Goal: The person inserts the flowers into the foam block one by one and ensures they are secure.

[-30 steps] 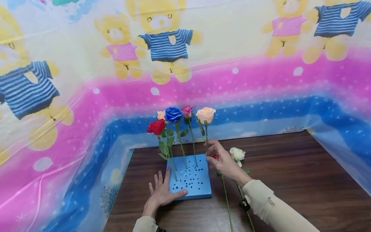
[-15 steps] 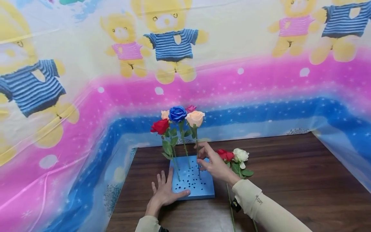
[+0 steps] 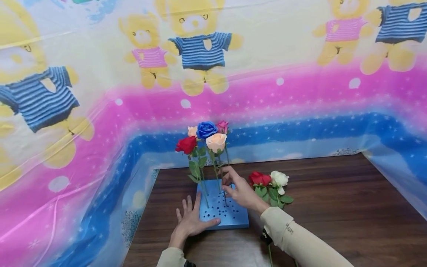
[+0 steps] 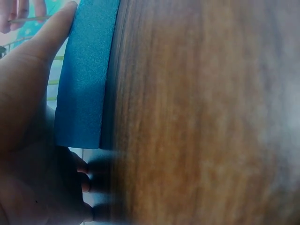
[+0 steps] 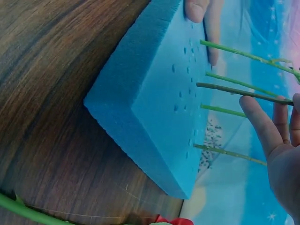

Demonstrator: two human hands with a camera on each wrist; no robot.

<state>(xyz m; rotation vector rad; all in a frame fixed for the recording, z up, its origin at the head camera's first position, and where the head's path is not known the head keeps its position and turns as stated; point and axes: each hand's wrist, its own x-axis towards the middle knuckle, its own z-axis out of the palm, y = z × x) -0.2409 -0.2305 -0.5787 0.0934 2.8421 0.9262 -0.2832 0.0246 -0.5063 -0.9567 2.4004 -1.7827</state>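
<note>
My right hand point(image 3: 243, 191) pinches the stem of a peach rose point(image 3: 216, 143), held upright over the blue foam board point(image 3: 238, 221). In the right wrist view, the lower end of its dark stem point(image 5: 222, 88) is right at the board's pitted top. My left hand point(image 3: 191, 224) rests against the board's front left corner, fingers spread along the left side and thumb point(image 4: 56, 33) over the front edge. Standing in the board are a red rose point(image 3: 186, 145), a blue rose point(image 3: 207, 130), a pink rose point(image 3: 222, 127) and another peach rose point(image 3: 192, 131), partly hidden behind.
A red rose point(image 3: 260, 179) and a white rose point(image 3: 279, 178) lie right of the board on the dark wooden table point(image 3: 333, 207), their stems partly under my right forearm. A bear-print sheet point(image 3: 253, 100) hangs behind the table and along its sides.
My right hand has carried the peach rose leftward, from the board's right edge to over its holes, in front of the blue and pink roses. My left hand stays on the board.
</note>
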